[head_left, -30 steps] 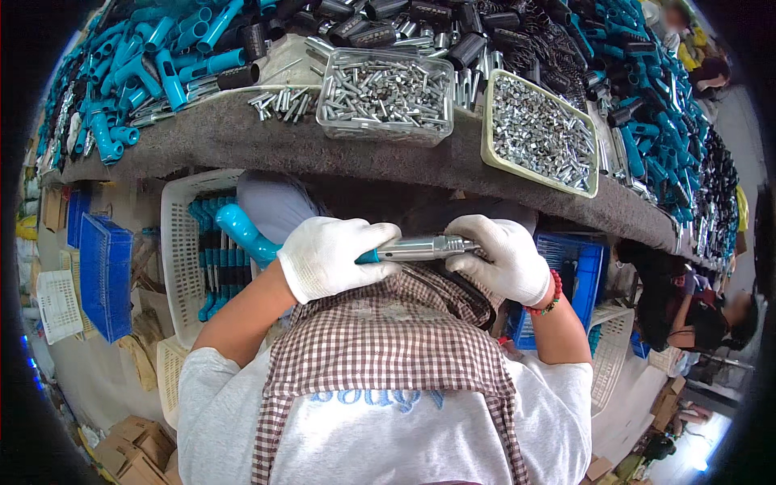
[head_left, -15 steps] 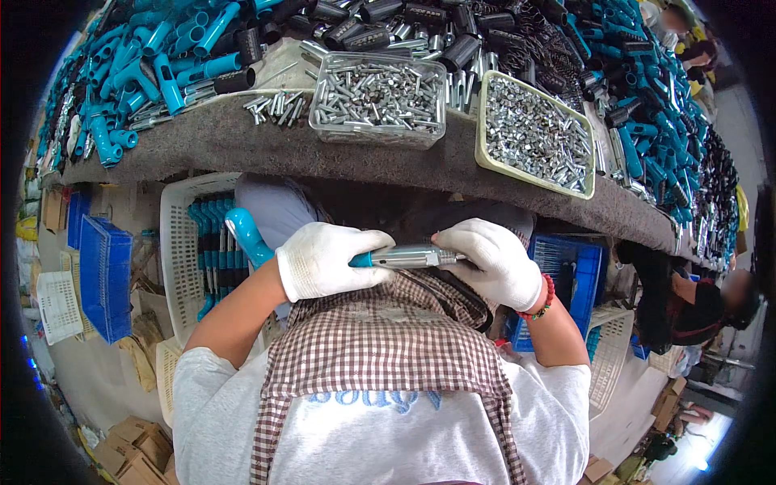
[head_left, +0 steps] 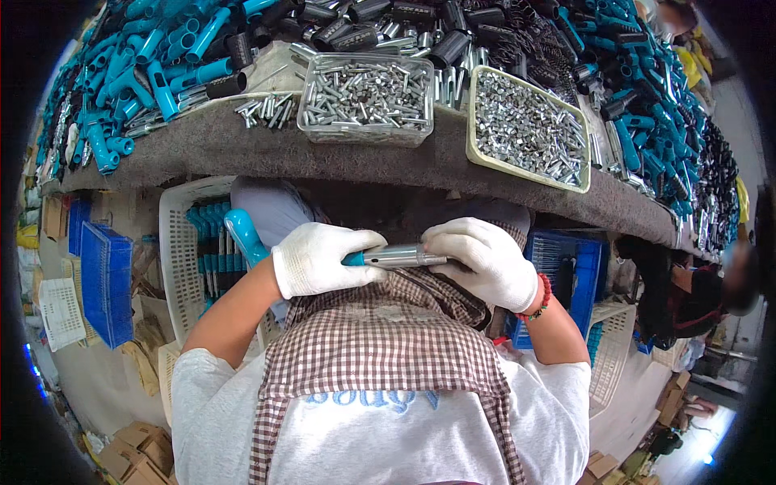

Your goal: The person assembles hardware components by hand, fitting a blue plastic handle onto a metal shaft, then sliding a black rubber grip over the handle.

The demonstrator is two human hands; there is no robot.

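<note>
Across my lap lies a tool with a curved teal handle [head_left: 245,234] and a silver metal barrel [head_left: 394,257]. My left hand [head_left: 322,260], in a white knit glove, is closed round the handle where it meets the barrel. The bent end of the handle sticks out beyond that wrist. My right hand [head_left: 483,260], also gloved, is closed on the barrel's right end. Its fingers curl over the top and hide part of the tip. Both hands are above a checked apron [head_left: 380,339].
Ahead is a carpet-covered bench edge [head_left: 267,149]. On it stand a clear tub [head_left: 365,133] of metal pins and a cream tray [head_left: 527,168] of small metal parts, before piled teal handles [head_left: 162,85]. A white crate [head_left: 179,283] and blue bins [head_left: 107,283] flank me.
My right hand has shifted slightly left along the barrel, and its fingers now cover more of the tip. My left hand keeps its hold on the handle.
</note>
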